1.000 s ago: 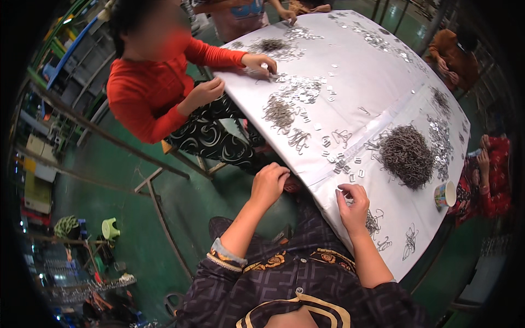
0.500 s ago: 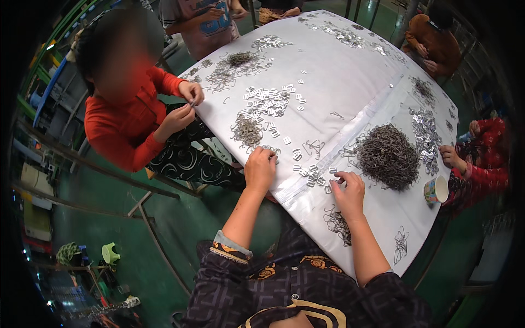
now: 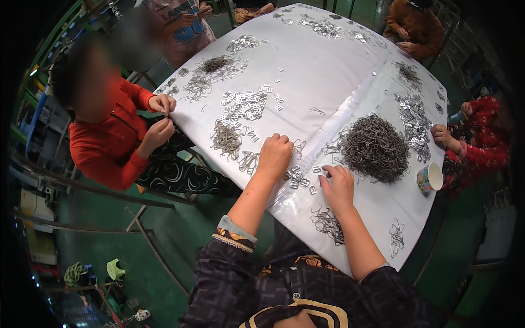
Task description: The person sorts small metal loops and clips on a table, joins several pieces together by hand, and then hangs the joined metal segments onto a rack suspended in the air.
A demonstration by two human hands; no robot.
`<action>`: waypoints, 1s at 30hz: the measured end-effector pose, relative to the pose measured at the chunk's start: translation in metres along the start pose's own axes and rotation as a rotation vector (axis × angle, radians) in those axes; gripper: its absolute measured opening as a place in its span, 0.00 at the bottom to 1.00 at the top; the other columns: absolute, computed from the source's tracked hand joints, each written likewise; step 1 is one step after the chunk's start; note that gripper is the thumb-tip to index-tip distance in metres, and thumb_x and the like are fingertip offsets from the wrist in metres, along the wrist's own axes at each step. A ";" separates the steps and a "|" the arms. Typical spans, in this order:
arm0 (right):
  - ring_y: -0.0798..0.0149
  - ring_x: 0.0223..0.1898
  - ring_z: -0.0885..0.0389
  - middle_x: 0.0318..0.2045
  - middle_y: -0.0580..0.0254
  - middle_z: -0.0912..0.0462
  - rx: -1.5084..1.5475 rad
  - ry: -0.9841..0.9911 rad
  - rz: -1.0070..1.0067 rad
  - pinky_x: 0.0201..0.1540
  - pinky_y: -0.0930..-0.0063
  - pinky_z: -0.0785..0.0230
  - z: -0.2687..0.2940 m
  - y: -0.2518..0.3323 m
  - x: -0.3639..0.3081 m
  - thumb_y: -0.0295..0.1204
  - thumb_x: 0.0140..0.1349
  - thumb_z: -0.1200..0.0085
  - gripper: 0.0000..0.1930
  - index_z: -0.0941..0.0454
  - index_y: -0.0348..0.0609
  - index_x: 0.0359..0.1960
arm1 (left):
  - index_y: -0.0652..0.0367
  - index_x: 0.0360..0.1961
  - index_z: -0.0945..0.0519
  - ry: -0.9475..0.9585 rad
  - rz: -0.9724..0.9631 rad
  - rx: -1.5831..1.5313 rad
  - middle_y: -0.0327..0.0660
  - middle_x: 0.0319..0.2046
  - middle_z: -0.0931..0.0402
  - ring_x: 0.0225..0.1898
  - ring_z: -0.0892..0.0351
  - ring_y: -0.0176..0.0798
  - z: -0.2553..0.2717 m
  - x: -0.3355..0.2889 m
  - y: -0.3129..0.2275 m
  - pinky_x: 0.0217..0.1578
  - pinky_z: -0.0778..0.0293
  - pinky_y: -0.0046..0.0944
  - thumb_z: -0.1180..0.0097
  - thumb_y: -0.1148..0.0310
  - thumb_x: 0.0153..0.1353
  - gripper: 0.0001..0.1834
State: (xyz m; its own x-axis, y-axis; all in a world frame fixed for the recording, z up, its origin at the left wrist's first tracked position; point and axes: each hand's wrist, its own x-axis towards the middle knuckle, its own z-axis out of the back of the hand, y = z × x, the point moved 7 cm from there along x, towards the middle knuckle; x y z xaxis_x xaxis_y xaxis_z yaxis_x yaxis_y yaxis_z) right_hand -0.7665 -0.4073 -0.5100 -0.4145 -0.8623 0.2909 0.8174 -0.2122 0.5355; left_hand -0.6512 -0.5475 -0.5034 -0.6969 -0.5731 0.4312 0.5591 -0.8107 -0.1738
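Observation:
My left hand [image 3: 275,157] rests on the white-covered table with its fingers curled down. Whatever may be under or in those fingers is hidden. Just right of its fingertips are thin bent wire hooks [image 3: 298,147]. Between my hands lies a loose group of small silvery flat buckles [image 3: 296,177]. My right hand [image 3: 338,188] is open at the right of this group, thumb and forefinger apart, and a single buckle [image 3: 316,169] lies by the forefinger tip. Below my right hand is a small heap of dark wire hooks [image 3: 327,223].
A big mound of wire hooks [image 3: 375,147] stands right of my hands, with a paper cup [image 3: 430,177] beyond. More buckles [image 3: 244,105] and hooks [image 3: 226,138] lie to the left. A person in red [image 3: 112,128] sits at left; others work around the table.
My left hand has moved right, from the hooks at the left edge toward the buckles between my hands. My right hand stays near the buckles. The whole view has shifted slightly.

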 end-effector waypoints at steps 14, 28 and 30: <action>0.54 0.34 0.21 0.30 0.57 0.20 0.198 0.056 -0.019 0.38 0.65 0.30 -0.015 0.002 0.025 0.22 0.50 0.40 0.08 0.22 0.40 0.32 | 0.58 0.21 0.21 0.149 -0.187 0.192 0.43 0.24 0.22 0.35 0.24 0.43 -0.014 0.000 -0.014 0.37 0.28 0.40 0.47 0.73 0.46 0.04; 0.76 0.25 0.27 0.24 0.68 0.21 0.966 0.303 -0.006 0.30 0.81 0.33 -0.013 0.092 -0.001 0.20 0.51 0.39 0.14 0.23 0.35 0.41 | 0.63 0.37 0.26 -0.122 0.463 -1.391 0.34 0.31 0.26 0.33 0.29 0.26 0.084 -0.102 0.000 0.37 0.31 0.28 0.47 0.74 0.61 0.05; 0.76 0.25 0.27 0.24 0.68 0.22 0.945 0.355 0.081 0.31 0.81 0.32 -0.015 0.115 -0.007 0.19 0.51 0.40 0.16 0.25 0.37 0.43 | 0.63 0.37 0.26 -0.198 0.457 -1.277 0.35 0.30 0.26 0.33 0.29 0.26 0.102 -0.119 0.003 0.36 0.32 0.28 0.47 0.74 0.61 0.05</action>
State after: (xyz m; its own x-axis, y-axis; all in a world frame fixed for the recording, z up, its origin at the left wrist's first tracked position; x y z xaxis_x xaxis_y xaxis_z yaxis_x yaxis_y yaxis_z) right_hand -0.6640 -0.4327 -0.4627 -0.1030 -0.9775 0.1842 0.1224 0.1713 0.9776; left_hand -0.5209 -0.4696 -0.4646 -0.4287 -0.8776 0.2147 -0.1546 -0.1629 -0.9745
